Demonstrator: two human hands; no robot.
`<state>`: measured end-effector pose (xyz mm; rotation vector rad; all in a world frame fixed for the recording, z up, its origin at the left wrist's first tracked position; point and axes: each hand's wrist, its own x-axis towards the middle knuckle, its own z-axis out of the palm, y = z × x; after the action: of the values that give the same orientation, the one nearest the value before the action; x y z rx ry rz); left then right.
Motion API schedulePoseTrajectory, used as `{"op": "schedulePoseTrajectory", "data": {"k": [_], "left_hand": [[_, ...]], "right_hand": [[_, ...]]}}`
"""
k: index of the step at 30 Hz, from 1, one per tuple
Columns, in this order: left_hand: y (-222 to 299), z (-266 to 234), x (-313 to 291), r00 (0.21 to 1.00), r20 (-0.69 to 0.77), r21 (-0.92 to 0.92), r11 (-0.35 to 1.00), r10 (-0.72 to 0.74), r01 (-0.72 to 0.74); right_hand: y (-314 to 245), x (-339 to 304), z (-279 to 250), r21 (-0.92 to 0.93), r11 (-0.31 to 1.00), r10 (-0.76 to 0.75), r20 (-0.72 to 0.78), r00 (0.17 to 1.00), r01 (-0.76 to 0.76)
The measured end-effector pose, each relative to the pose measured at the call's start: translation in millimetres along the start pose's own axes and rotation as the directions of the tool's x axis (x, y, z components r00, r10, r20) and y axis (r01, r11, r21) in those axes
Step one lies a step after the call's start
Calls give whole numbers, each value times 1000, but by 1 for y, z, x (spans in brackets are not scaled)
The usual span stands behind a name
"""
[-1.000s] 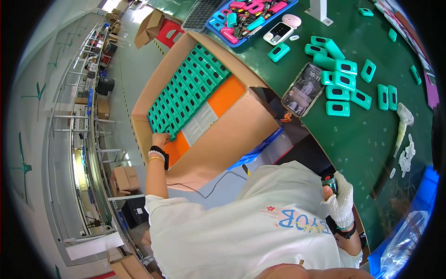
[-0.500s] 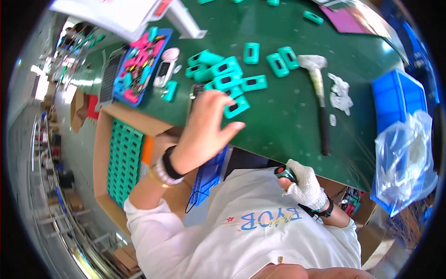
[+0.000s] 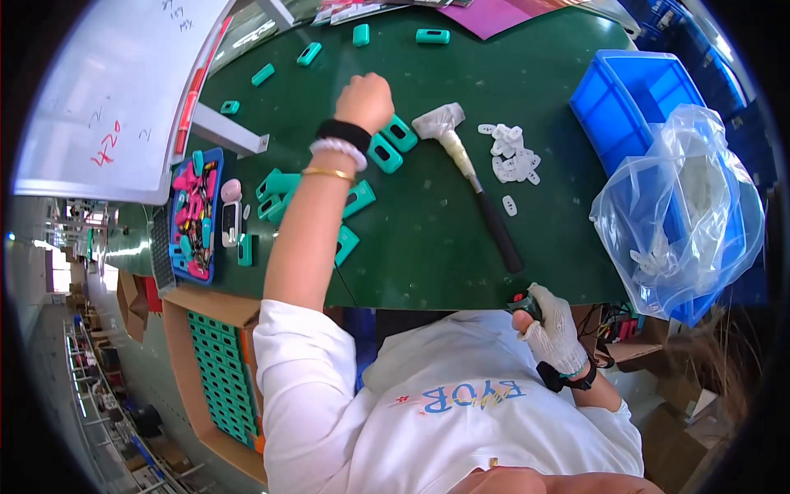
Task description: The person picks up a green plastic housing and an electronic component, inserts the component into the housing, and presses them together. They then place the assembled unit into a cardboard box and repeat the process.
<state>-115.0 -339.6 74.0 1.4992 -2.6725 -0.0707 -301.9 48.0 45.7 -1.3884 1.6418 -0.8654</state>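
My left hand (image 3: 364, 100), bare, reaches over the green table with its fingers curled downward. Their tips are hidden, so whatever they hold does not show. Just beside it lie two teal oblong cases (image 3: 384, 153) with dark windows. More teal cases (image 3: 359, 198) are heaped behind and around my left forearm, which covers part of the heap. At the near table edge, my right hand (image 3: 553, 331) wears a white knit glove with the thumb tip bare. It is closed round a small dark green and black object with a red spot (image 3: 525, 305).
A mallet (image 3: 481, 198) with a wrapped head lies beside loose white pieces (image 3: 514, 156). Blue bins (image 3: 609, 123) with a clear bag (image 3: 683, 214) stand right. Left are a whiteboard (image 3: 107, 99), a blue tray of pink and teal parts (image 3: 216, 165), and a carton of teal cases (image 3: 185, 354).
My left arm has stretched forward across the table, and its open fingers have curled. The view has shifted and turned. My right hand keeps its dark object near the table edge.
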Motion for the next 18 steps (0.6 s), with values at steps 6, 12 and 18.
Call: {"op": "schedulePoseTrajectory", "data": {"k": [6, 12, 18], "left_hand": [[23, 18, 117, 992, -111, -79, 996, -53, 44], [55, 77, 176, 959, -267, -62, 992, 92, -112], [77, 64, 184, 986, -154, 122, 992, 56, -38]], "right_hand": [[15, 28, -20, 110, 994, 12, -235, 972, 14], [52, 28, -23, -103, 989, -134, -299, 945, 107], [35, 40, -30, -24, 1000, 14, -182, 983, -18]]}}
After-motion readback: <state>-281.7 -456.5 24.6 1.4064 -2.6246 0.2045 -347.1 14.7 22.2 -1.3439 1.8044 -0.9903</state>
